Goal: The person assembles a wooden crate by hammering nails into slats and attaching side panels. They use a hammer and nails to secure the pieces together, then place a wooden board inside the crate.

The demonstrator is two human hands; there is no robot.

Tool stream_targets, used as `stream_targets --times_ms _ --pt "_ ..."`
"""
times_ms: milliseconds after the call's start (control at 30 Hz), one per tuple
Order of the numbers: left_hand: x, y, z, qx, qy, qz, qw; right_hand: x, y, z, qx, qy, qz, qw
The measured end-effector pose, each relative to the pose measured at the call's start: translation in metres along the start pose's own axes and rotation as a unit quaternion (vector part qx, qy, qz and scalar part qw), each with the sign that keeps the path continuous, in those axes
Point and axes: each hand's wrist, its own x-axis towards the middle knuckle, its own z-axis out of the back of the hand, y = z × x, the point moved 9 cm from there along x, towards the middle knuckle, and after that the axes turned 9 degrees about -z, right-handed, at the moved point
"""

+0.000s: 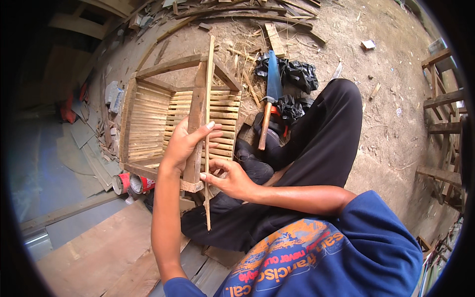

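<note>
A slatted wooden crate [148, 116] lies tilted in front of me, its frame made of thicker beams. Along its near side runs a wide wooden beam [197, 99], and a long thin wooden strip [208, 99] lies lengthwise against it, reaching past both ends. My left hand [185, 143] is wrapped around the beam and strip, thumb laid across them and fingertips showing on the far side. Lower down, my right hand [230, 179] pinches the strip, its thumb near the beam's lower end.
A handsaw [273, 79] rests beyond my feet, beside black plastic bags [302, 76]. Red cans [121, 183] stand left of the crate. Wood scraps and a short plank [274, 39] litter the dirt floor. Wooden frames [445, 127] line the right edge; a plywood sheet [99, 242] lies lower left.
</note>
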Motion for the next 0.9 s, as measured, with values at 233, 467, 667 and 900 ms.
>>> stream_targets --times_ms 233,467,667,900 --pt "0.0 0.005 -0.003 -0.081 0.035 0.033 0.996 0.001 -0.008 0.0 0.001 0.005 -0.018 1.0" --pt "-0.002 0.013 -0.001 -0.099 0.023 0.039 0.994 0.004 -0.035 -0.011 0.1 0.09 -0.089 0.987" --pt "0.0 0.017 -0.001 -0.117 0.025 0.05 0.992 0.006 -0.033 -0.008 0.095 0.106 -0.081 0.987" --pt "-0.001 0.019 0.002 -0.073 0.029 0.042 0.996 0.011 -0.03 -0.003 0.072 0.129 -0.075 0.986"
